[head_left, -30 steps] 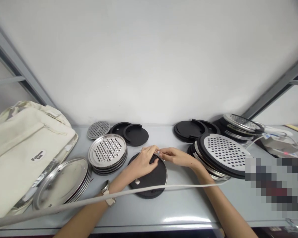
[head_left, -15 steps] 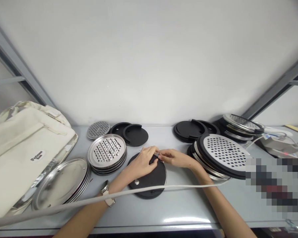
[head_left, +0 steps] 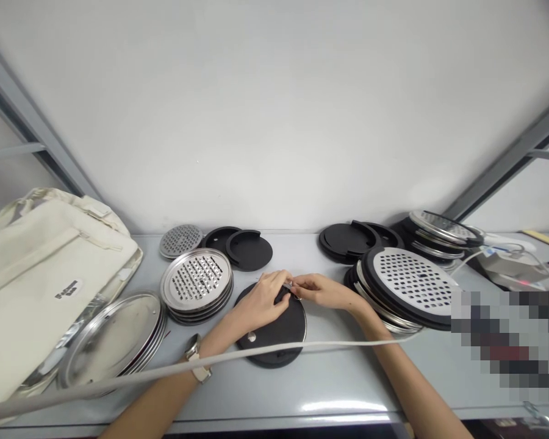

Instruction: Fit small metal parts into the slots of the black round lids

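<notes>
A black round disc (head_left: 274, 332) with a thin bright rim lies on the bench in front of me. My left hand (head_left: 260, 300) rests over its upper left part, fingers bent and closed at its far edge. My right hand (head_left: 318, 289) meets it there, thumb and index finger pinched at the same edge. A small dark piece shows between the fingertips, too covered to make out. To the left stands a stack of round metal graters (head_left: 201, 280). On the right is a stack topped by a black-rimmed grater plate (head_left: 414, 285).
Smooth metal discs (head_left: 114, 338) are stacked at the left, near a cream bag (head_left: 50, 268). Black round trays (head_left: 249, 249) and black lids (head_left: 348, 239) lie by the wall. A white cable (head_left: 343, 344) crosses in front of the disc and over both forearms.
The view has shifted very slightly. Both hands stay at the far edge of the black disc with almost no visible movement.
</notes>
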Demonstrator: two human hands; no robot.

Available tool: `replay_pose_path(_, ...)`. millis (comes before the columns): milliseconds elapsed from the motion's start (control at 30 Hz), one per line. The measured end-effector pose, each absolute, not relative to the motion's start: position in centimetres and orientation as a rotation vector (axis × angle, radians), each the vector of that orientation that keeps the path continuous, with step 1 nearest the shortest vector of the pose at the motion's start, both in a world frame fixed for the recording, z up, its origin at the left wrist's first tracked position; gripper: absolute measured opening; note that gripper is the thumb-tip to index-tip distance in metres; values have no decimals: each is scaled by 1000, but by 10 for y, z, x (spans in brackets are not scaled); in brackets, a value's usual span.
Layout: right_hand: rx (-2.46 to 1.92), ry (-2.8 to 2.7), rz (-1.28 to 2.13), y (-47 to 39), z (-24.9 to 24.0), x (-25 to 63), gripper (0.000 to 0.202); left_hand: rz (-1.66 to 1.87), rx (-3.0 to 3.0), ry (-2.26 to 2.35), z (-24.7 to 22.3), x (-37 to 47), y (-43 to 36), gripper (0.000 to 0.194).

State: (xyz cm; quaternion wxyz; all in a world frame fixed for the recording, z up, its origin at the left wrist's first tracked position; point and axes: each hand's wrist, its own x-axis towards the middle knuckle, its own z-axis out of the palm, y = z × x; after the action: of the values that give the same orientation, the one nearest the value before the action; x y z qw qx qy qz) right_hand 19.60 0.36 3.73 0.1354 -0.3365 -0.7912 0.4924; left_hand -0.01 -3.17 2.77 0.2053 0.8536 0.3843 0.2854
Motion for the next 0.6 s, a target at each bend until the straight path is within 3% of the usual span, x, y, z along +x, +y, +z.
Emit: replay_pose_path(600, -1034, -2288, 1351, 4, 36, 196, 37, 801, 2387, 1079, 27, -1, -33, 22)
